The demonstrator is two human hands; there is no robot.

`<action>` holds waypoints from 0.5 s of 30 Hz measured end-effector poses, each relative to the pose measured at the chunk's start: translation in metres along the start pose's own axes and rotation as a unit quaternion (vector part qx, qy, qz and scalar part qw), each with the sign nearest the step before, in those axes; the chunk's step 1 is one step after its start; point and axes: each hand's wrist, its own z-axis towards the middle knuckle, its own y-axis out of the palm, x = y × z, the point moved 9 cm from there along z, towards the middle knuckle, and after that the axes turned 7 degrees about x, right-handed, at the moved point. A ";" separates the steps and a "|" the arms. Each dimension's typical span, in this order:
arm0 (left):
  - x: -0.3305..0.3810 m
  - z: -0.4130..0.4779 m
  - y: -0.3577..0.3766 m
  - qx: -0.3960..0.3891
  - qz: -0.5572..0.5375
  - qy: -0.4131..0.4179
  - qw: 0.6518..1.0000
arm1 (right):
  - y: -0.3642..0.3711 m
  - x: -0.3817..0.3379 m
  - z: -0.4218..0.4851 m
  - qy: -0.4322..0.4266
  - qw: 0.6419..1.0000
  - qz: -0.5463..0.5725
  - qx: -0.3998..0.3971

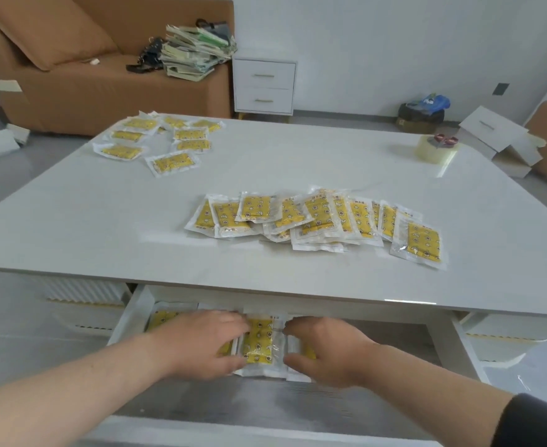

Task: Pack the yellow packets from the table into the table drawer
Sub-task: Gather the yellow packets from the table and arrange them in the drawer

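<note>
The table drawer (130, 317) is pulled open below the white table (104, 227). Inside it lie yellow packets in clear wrappers; a stack (259, 343) shows between my hands and another packet (162, 317) lies at the drawer's left. My left hand (201, 343) holds the stack's left side and my right hand (327, 350) curls round its right side. On the tabletop a fanned pile of several yellow packets (317, 221) lies near the middle, and a looser group (159, 140) lies at the far left corner.
A roll of clear tape (435, 150) stands at the table's far right. Behind are a brown sofa (72, 79) carrying a pile of books (198, 50), and a white nightstand (264, 85). Cardboard boxes (498, 137) sit on the floor at right.
</note>
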 end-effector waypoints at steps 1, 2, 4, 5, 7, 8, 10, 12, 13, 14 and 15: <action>0.003 -0.011 -0.021 0.022 -0.016 -0.015 1.000 | -0.015 -0.010 -0.002 0.010 1.000 0.025 0.009; 0.005 -0.022 -0.044 0.056 -0.033 -0.033 0.997 | -0.028 -0.018 -0.005 0.019 0.998 0.050 0.020; -0.003 -0.042 -0.086 0.159 -0.131 -0.082 0.975 | -0.053 -0.033 -0.015 0.024 0.992 0.110 0.054; -0.012 -0.054 -0.104 0.230 -0.205 -0.105 0.946 | -0.067 -0.042 -0.020 0.018 0.987 0.141 0.078; -0.035 -0.080 -0.125 0.351 -0.332 -0.143 0.864 | -0.085 -0.052 -0.027 0.012 0.974 0.194 0.117; -0.046 -0.091 -0.127 0.395 -0.377 -0.156 0.824 | -0.089 -0.052 -0.030 0.021 0.964 0.230 0.135; -0.064 -0.106 -0.123 0.460 -0.428 -0.160 0.762 | -0.094 -0.044 -0.031 0.058 0.919 0.344 0.185; -0.076 -0.112 -0.115 0.491 -0.442 -0.160 0.733 | -0.093 -0.031 -0.025 0.081 0.861 0.448 0.225; -0.083 -0.113 -0.111 0.501 -0.439 -0.163 0.728 | -0.093 -0.025 -0.019 0.083 0.844 0.477 0.230; -0.090 -0.114 -0.109 0.506 -0.439 -0.169 0.723 | -0.093 -0.021 -0.012 0.082 0.832 0.498 0.228; -0.097 -0.115 -0.107 0.512 -0.442 -0.177 0.715 | -0.096 -0.019 -0.006 0.077 0.819 0.521 0.228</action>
